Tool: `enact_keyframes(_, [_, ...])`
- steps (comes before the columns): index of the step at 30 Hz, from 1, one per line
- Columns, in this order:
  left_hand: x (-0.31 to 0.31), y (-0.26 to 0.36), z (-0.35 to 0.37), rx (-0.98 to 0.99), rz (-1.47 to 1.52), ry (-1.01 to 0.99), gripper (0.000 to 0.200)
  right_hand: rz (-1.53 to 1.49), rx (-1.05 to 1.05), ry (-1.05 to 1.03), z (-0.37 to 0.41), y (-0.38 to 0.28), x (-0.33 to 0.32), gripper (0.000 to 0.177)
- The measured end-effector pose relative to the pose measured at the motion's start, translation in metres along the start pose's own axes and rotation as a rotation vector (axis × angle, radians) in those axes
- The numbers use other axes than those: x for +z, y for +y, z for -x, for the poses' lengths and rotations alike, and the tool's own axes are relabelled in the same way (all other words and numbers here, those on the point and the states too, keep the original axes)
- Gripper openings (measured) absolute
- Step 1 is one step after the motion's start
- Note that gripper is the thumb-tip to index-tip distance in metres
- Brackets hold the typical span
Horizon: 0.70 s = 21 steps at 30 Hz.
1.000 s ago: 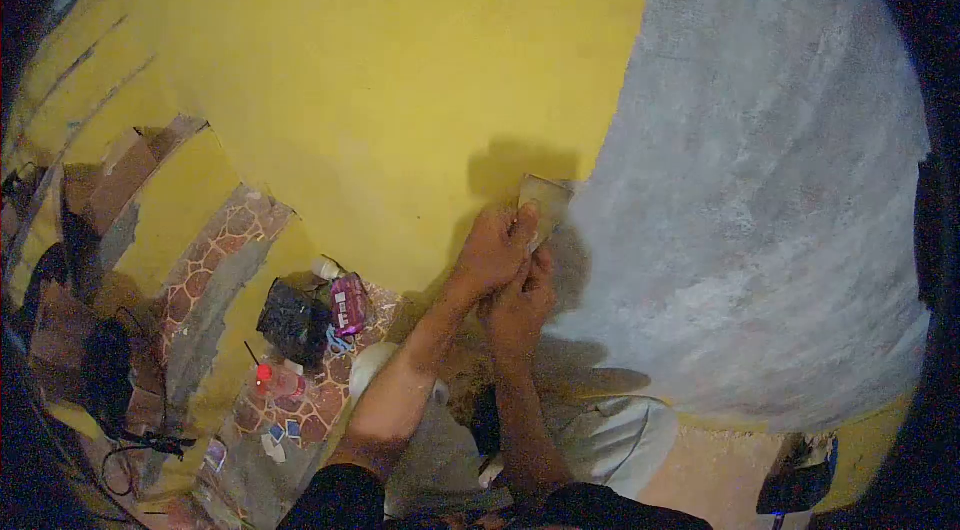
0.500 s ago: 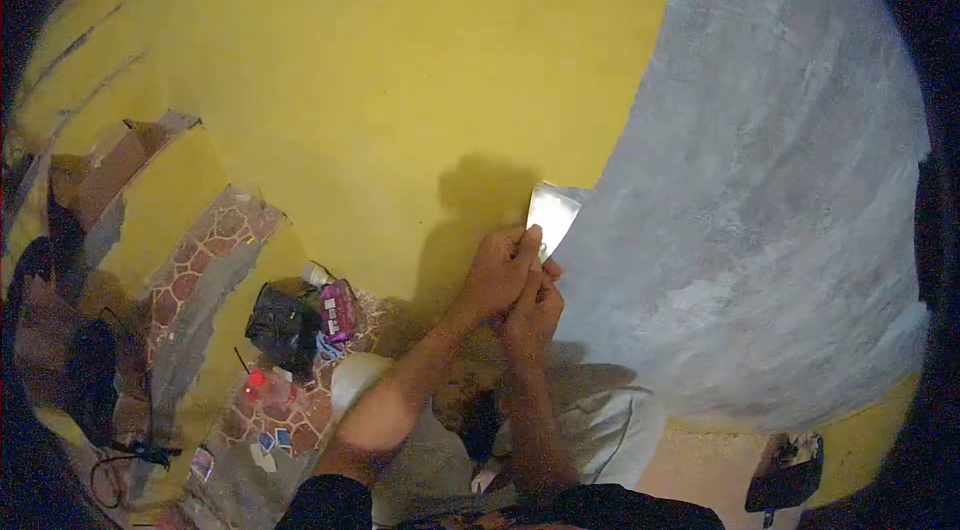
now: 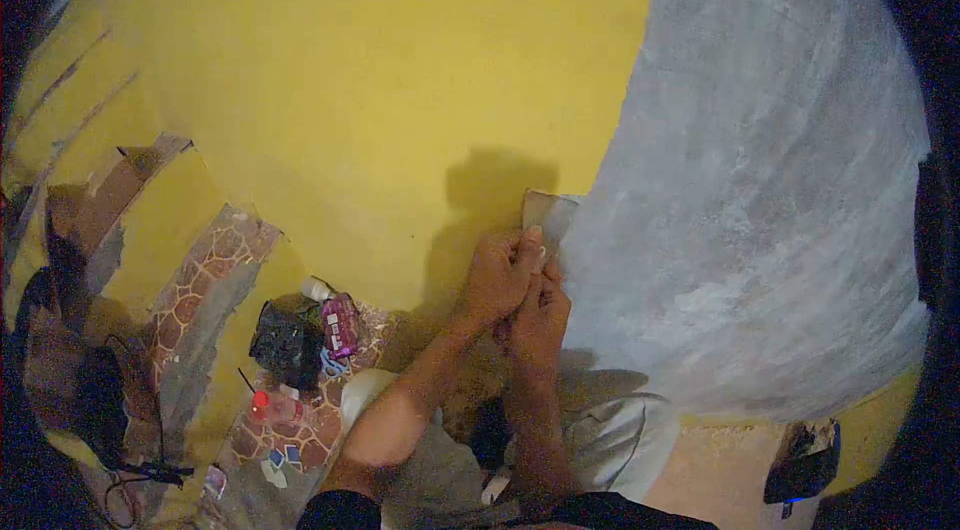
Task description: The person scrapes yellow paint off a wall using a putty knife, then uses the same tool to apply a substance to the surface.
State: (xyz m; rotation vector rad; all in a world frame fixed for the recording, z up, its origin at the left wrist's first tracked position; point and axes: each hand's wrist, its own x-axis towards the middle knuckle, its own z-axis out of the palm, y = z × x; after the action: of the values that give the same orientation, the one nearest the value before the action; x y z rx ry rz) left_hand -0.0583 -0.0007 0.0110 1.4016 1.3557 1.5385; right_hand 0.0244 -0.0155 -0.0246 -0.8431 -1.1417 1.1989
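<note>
A small flat rectangular sheet (image 3: 550, 210), greyish and glossy like foil or clear plastic, stands up in front of the wall between my two hands. My left hand (image 3: 503, 275) has its thumb and fingers closed on the lower left part of the sheet. Just below and to the right, my right hand (image 3: 542, 322) is closed with its fingertips pinched at the sheet's bottom edge. A tiny pale thing (image 3: 541, 257) shows by the fingertips; its kind is too small to make out. Both hands touch each other.
Left of my legs lie a black plastic bag (image 3: 285, 342), a purple pack (image 3: 340, 327), a blue-handled item (image 3: 333, 362), a red-capped bottle (image 3: 262, 400) and small cards (image 3: 293, 456). Steps (image 3: 205, 275) rise at left. A dark box (image 3: 803, 460) sits at lower right.
The sheet has tilted so its bright white glare is gone and it looks grey. Both hands keep their grip, and the view has shifted slightly.
</note>
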Motion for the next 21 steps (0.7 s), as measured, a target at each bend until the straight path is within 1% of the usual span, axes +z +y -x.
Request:
enact_keyframes(1, [0.001,0.009,0.003,-0.003,-0.008,-0.004,0.055,-0.189,0.138,-0.053,0.005,-0.024,0.004,0.034])
enact_keyframes(3, [0.003,0.03,0.006,-0.054,-0.135,0.095,0.056,-0.183,0.126,-0.053,0.0,-0.016,0.002,0.033])
enact_keyframes(4, [0.004,0.017,0.0,-0.052,-0.143,0.093,0.056,-0.165,0.114,-0.052,-0.005,-0.01,-0.001,0.033])
enact_keyframes(5, [0.004,-0.009,-0.009,0.046,-0.18,0.087,0.056,-0.175,0.113,-0.048,-0.012,0.0,-0.003,0.033])
enact_keyframes(6, [0.003,-0.007,-0.013,0.144,-0.214,0.081,0.057,0.051,-0.248,0.003,-0.023,0.008,-0.004,0.034])
enact_keyframes(7, [0.004,-0.007,-0.019,0.144,-0.214,0.079,0.057,0.286,-0.605,0.055,-0.031,0.015,-0.006,0.035])
enact_keyframes(8, [0.004,0.022,-0.023,0.099,-0.186,0.149,0.058,0.293,-0.6,0.056,-0.032,-0.013,-0.004,0.035])
enact_keyframes(9, [0.006,0.046,-0.025,0.052,-0.157,0.216,0.058,0.253,-0.419,-0.032,-0.032,-0.064,0.0,0.036])
enact_keyframes(10, [0.01,0.061,-0.024,0.046,-0.15,0.208,0.058,0.211,-0.241,-0.115,-0.031,-0.093,0.001,0.037])
enact_keyframes(12, [0.019,0.084,-0.027,0.212,-0.049,0.283,0.055,0.179,-0.233,-0.125,-0.035,-0.092,-0.005,0.038])
enact_keyframes(13, [0.024,0.079,-0.028,0.225,-0.024,0.286,0.055,0.14,-0.221,-0.146,-0.04,-0.09,-0.009,0.041])
enact_keyframes(14, [0.03,0.062,-0.025,0.113,0.19,0.174,0.052,0.16,-0.238,-0.148,-0.041,-0.081,-0.018,0.041])
enact_keyframes(15, [0.033,0.042,-0.024,0.0,0.397,0.058,0.05,0.218,-0.184,-0.116,-0.038,-0.064,-0.029,0.04])
enact_keyframes(16, [0.032,0.018,-0.024,0.002,0.416,0.065,0.05,0.278,-0.121,-0.088,-0.032,-0.049,-0.041,0.039])
enact_keyframes(17, [0.027,-0.011,-0.023,0.069,0.254,-0.144,0.048,0.297,-0.121,-0.101,-0.026,-0.035,-0.052,0.039])
enact_keyframes(18, [0.02,-0.025,-0.021,0.137,0.08,-0.35,0.047,0.321,-0.156,-0.112,-0.021,-0.022,-0.06,0.039])
enact_keyframes(19, [0.008,-0.028,-0.019,0.133,0.075,-0.342,0.047,0.33,-0.186,-0.118,-0.019,-0.018,-0.059,0.039])
enact_keyframes(20, [-0.005,-0.031,-0.015,0.079,0.032,-0.354,0.047,0.316,-0.175,-0.118,-0.014,-0.017,-0.058,0.039])
enact_keyframes(21, [-0.012,-0.033,-0.01,0.019,-0.007,-0.369,0.046,0.177,0.005,-0.146,-0.004,-0.026,-0.056,0.039])
